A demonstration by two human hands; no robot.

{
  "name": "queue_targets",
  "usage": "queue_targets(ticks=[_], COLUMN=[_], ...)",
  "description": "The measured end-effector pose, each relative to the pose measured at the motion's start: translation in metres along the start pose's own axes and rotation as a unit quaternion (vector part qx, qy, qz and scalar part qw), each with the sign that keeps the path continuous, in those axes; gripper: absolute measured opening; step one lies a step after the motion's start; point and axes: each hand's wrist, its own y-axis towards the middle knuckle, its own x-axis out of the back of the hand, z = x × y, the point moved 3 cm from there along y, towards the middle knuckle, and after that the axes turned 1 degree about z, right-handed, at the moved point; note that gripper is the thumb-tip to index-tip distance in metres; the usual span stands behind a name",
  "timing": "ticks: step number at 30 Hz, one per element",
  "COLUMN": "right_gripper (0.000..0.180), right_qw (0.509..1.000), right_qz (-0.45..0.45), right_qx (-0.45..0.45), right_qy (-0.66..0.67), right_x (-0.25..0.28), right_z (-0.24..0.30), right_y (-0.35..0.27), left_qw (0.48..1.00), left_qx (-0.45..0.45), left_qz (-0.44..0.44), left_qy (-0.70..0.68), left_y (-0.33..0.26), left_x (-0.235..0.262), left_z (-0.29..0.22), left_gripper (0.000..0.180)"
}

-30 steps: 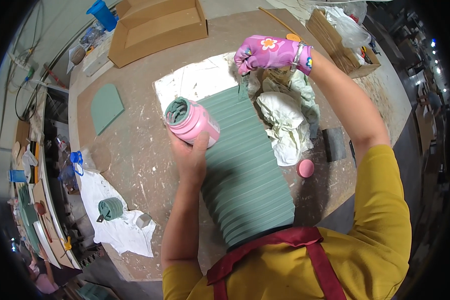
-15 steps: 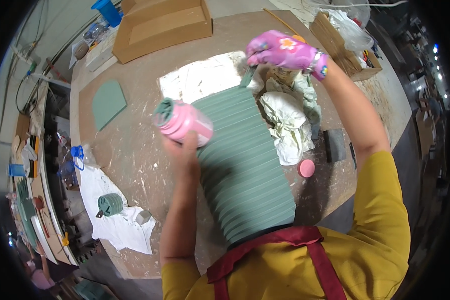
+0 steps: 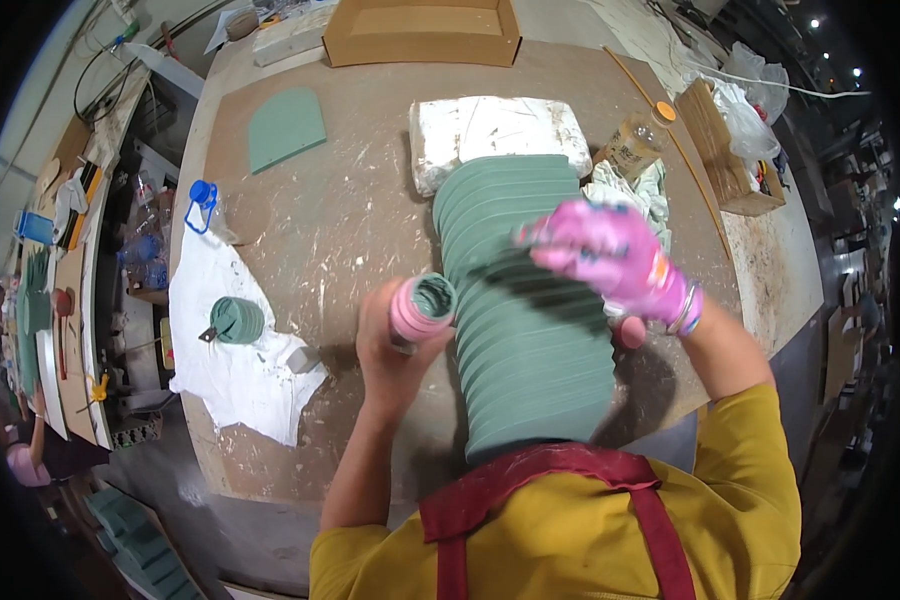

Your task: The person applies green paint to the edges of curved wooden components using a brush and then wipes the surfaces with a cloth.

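The left hand (image 3: 390, 345) has its fingers round a smooth pink jar (image 3: 417, 318). The right hand (image 3: 610, 255) blurs, grip unreadable. Ridged green slabs (image 3: 535, 375) edge open, scuffed counter (image 3: 345, 215)

Workshop, spattered brown worktable (image 3: 340, 220), row of green slabs (image 3: 535, 360), open cardboard box (image 3: 420, 50), dark red apron (image 3: 545, 475)

spreads out as a flecked brown surface (image 3: 370, 180). carries a row of overlapping green slabs (image 3: 540, 370) running up to a white block (image 3: 495, 130). bears at left a green arch (image 3: 285, 130) and a white cloth (image 3: 240, 390), at the far edge a carton (image 3: 425, 50), and at right a bottle (image 3: 630, 148), crumpled rags (image 3: 652, 185), a stick (image 3: 701, 190) and a pink lid (image 3: 630, 333).
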Motion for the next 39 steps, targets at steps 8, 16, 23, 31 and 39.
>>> queue_targets(ticks=[8,16,23,31,39], right_gripper=[0.037,0.038,0.024,0.019,0.025], right_qw=[0.995,0.997,0.995,0.993,0.998], right_qz=[0.052,-0.022,0.017,0.038,0.056], right_qx=[0.047,-0.036,0.033,-0.048,0.028], right_qy=[-0.07,0.06,-0.097,-0.097,-0.006], right_x=[-0.067,-0.079,-0.078,-0.098,-0.115], right_z=[0.061,0.092,0.113,0.103,0.106], right_y=[-0.058,-0.099,-0.107,-0.119,-0.121], left_qw=[0.987,0.98,0.975,0.964,0.961], left_qx=[-0.113,-0.129,-0.149,-0.117,-0.116], left_qz=[0.05,0.083,0.099,0.16,0.183], left_qy=[0.105,0.13,0.132,0.177,0.175], left_y=[-0.034,-0.081,-0.093,-0.106,-0.103], left_x=[0.017,0.029,0.038,0.054,0.06], left_z=[-0.053,-0.08,-0.101,-0.106,-0.101], left_gripper=[0.074,0.073,0.064,0.063,0.063])
